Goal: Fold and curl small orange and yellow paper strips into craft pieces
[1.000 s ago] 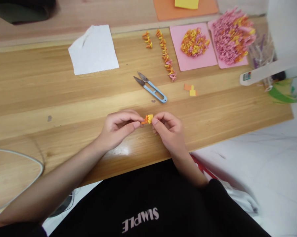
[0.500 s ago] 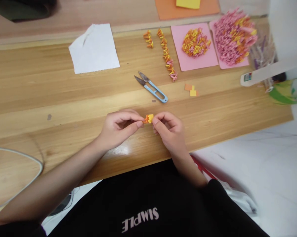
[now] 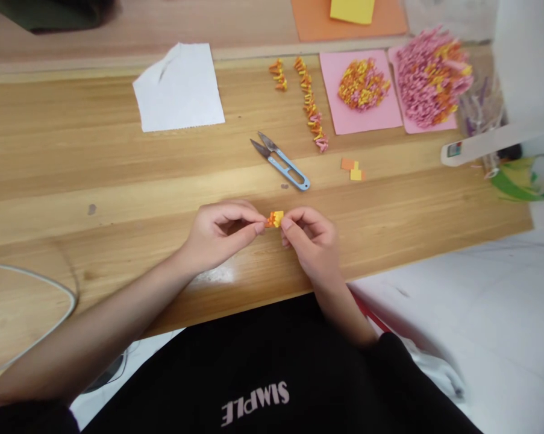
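Observation:
Between my two hands is a small orange-and-yellow piece that looks like folded paper, with a jagged middle. My left hand pinches its orange end between thumb and fingertips. On the other side, my right hand pinches its yellow end with thumb and forefinger. Just beyond the hands lie blue-handled thread snips, blades apart and pointing away to the left. Small orange and yellow paper pieces rest to the right of them. The fingertips cover part of the held piece.
A row of small folded pieces and a shorter row lie farther back. Pink sheets carry a smaller pile and a larger pile. White cloth or paper lies back left. A cable crosses the left side.
Both hands still pinch the orange-and-yellow piece in nearly the same pose. The whole view has shifted slightly; nothing on the table has visibly moved.

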`<action>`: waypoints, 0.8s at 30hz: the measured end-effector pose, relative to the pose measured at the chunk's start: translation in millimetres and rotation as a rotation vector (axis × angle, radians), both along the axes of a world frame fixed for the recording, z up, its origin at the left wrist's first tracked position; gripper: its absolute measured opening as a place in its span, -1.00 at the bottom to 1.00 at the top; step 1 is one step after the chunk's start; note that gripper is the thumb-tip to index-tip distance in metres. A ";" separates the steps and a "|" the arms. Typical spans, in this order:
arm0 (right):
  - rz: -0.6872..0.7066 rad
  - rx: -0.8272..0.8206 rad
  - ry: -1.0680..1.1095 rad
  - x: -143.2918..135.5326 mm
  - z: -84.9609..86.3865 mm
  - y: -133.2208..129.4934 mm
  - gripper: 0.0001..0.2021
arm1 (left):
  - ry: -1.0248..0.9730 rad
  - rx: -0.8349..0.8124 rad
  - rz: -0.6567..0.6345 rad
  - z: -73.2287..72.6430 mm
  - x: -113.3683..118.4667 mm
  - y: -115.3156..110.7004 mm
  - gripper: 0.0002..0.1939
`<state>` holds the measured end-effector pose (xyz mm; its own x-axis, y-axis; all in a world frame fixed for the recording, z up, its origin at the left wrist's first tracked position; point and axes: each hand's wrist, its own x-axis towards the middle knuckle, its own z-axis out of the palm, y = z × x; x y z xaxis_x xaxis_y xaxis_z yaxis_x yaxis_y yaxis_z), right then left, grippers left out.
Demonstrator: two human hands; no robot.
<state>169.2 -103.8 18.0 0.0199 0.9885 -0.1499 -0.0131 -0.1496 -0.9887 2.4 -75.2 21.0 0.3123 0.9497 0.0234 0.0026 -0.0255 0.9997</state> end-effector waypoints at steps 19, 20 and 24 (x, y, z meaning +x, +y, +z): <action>0.013 0.033 0.048 0.1 0.8 0.1 -0.88 | -0.003 0.057 0.007 -3.1 0.5 0.1 -0.96; 0.012 0.036 0.049 -0.1 0.8 0.1 -0.88 | -0.001 0.061 0.007 -3.1 0.5 0.1 -0.95; 0.013 0.040 0.038 -0.6 0.1 0.9 -0.87 | 0.007 0.060 0.008 -3.0 0.2 -0.1 -0.94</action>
